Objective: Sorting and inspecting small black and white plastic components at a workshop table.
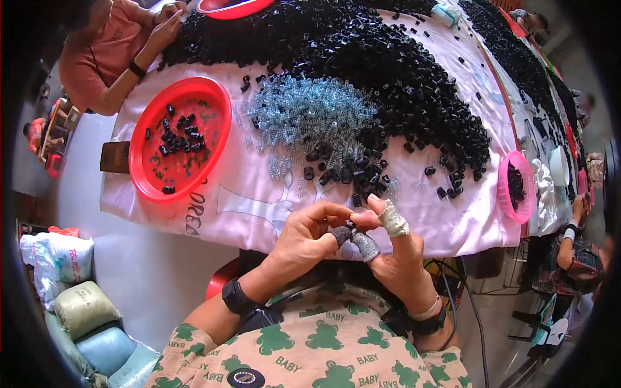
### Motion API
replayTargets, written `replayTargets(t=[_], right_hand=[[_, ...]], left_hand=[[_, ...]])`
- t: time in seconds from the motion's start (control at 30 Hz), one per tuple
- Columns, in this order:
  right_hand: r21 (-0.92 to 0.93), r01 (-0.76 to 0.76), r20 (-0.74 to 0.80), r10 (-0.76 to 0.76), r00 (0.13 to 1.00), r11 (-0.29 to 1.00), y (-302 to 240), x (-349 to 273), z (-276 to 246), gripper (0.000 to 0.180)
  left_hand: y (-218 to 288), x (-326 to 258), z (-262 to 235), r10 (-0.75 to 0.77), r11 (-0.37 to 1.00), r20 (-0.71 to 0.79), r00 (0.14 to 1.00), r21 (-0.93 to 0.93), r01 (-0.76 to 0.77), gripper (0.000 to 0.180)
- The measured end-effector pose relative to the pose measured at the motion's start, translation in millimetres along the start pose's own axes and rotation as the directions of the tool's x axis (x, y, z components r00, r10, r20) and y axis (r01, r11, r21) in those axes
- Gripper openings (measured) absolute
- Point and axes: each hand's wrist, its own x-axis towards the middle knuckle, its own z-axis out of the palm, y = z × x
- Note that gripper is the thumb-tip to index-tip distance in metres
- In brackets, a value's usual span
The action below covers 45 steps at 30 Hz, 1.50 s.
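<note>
My left hand (305, 231) and my right hand (396, 244) meet at the table's near edge, fingers pinched together. Between their fingertips is a small black plastic piece (350, 224), mostly covered by the fingers. Grey wraps sit on both thumbs, and a pale wrap covers a right finger. Just beyond my hands lie loose black plastic pieces (369, 176). Behind those spreads a heap of small, shiny, bluish coil springs (310, 116), bordered by a large mound of black plastic pieces (420, 97).
A red round basin (223, 139) with several black pieces stands at left, beside a dark phone (115, 157). A pink basket (529, 187) sits at the right edge. The table has a pale pink cloth (453, 226). A co-worker (107, 52) sits at far left. Cables (475, 304) hang at right.
</note>
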Motion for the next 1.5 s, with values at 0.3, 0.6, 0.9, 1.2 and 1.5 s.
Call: replayTargets(t=[0.3, 0.6, 0.9, 1.2, 1.5], right_hand=[[-0.546, -0.366, -0.28, 0.247, 0.928, 0.754, 35, -11, -50, 0.034], [-0.662, -0.415, -0.28, 0.308, 0.909, 0.624, 58, 5, -62, 0.027], [-0.658, -0.348, -0.29, 0.202, 0.935, 0.667, 51, -4, -57, 0.009], [-0.629, -0.354, -0.3, 0.204, 0.932, 0.692, 52, -4, -56, 0.014], [-0.279, -0.416, -0.407, 0.286, 0.868, 0.866, 50, -7, -35, 0.016]], left_hand=[[1, -1, -8, -0.052, 0.993, -0.056, 0.997, 0.105, 0.057, 0.025], [4, 4, -10, -0.05, 0.987, -0.076, 0.996, 0.152, 0.061, 0.023], [-11, 1, -16, -0.088, 0.994, 0.038, 0.995, 0.071, 0.085, 0.03], [-15, 1, -18, -0.021, 0.999, 0.037, 0.999, 0.036, 0.02, 0.031], [-13, 1, -20, -0.072, 0.991, 0.041, 0.997, 0.112, 0.067, 0.035]])
